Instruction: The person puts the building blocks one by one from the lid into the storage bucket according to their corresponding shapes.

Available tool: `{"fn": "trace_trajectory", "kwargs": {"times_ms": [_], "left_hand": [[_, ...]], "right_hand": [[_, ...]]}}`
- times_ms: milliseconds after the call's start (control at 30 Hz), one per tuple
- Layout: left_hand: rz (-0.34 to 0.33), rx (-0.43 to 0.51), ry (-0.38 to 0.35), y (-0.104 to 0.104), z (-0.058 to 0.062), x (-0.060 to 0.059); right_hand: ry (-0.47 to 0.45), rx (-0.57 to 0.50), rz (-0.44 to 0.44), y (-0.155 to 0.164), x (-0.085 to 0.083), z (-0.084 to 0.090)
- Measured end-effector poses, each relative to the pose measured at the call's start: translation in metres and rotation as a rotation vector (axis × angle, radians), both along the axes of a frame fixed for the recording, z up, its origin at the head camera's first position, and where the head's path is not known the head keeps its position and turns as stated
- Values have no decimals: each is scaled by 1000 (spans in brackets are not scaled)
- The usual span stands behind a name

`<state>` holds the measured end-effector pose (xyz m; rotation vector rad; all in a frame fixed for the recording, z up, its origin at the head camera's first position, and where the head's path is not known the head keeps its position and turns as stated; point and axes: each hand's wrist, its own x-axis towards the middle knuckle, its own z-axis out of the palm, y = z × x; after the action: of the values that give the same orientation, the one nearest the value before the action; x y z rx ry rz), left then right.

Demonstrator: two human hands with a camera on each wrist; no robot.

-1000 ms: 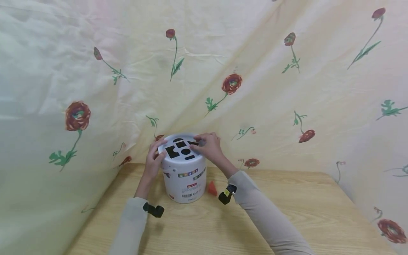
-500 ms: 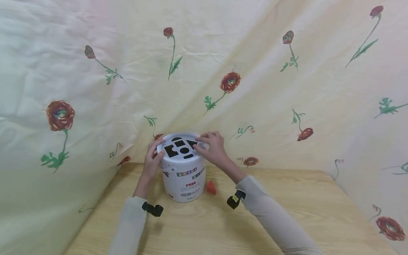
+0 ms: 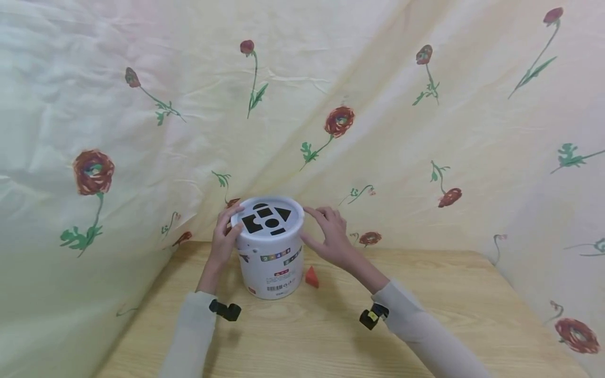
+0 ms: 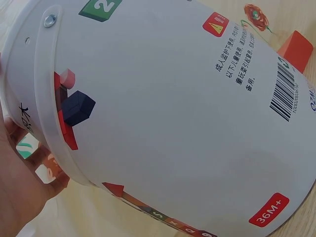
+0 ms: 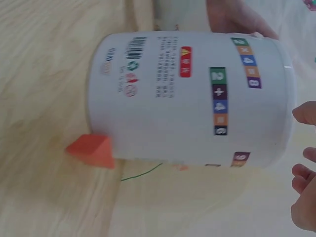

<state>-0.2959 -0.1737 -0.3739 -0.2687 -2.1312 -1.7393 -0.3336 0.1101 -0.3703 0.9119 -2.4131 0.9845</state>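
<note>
A white bucket [image 3: 271,270] stands upright on the table, its white lid [image 3: 292,223] cut with several black shaped holes, including a triangle, a circle and a square. My left hand [image 3: 222,241] grips the rim on the left side, thumb and fingertips at the lid's edge; in the left wrist view part of that hand [image 4: 22,182] shows at the rim. Just right of the rim is my right hand [image 3: 333,239], fingers spread and holding nothing. A red triangular block [image 3: 312,276] rests on the table by the bucket's base, also visible in the right wrist view.
The wooden table [image 3: 425,299] runs back to a pale flowered cloth [image 3: 402,131] hanging behind and at the sides. The bucket stands close to that cloth. A black wrist camera [image 3: 227,311] sits on the left forearm, another camera [image 3: 373,316] on the right.
My right hand has drawn back rightward from over the triangular hole, its fingers parting and uncovering that hole. The left hand stays on the rim; the red block keeps its place.
</note>
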Motion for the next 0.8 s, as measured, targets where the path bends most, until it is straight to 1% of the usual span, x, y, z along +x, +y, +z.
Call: {"fn": "trace_trajectory", "kwargs": {"times_ms": [133,367,533,800], "left_hand": [[0,6,4,0,0,0],[-9,18,5,-1,-1,0],[-10,23,4,-2,-3,-2],[-15,25,4,-3,-5,-4]], "right_hand": [[-38,40,5,11,3,-12],[-25,115,12,24,3,-40],[-55,196,11,29,0,-59],[-59,305,54,32,-5,-80]]}}
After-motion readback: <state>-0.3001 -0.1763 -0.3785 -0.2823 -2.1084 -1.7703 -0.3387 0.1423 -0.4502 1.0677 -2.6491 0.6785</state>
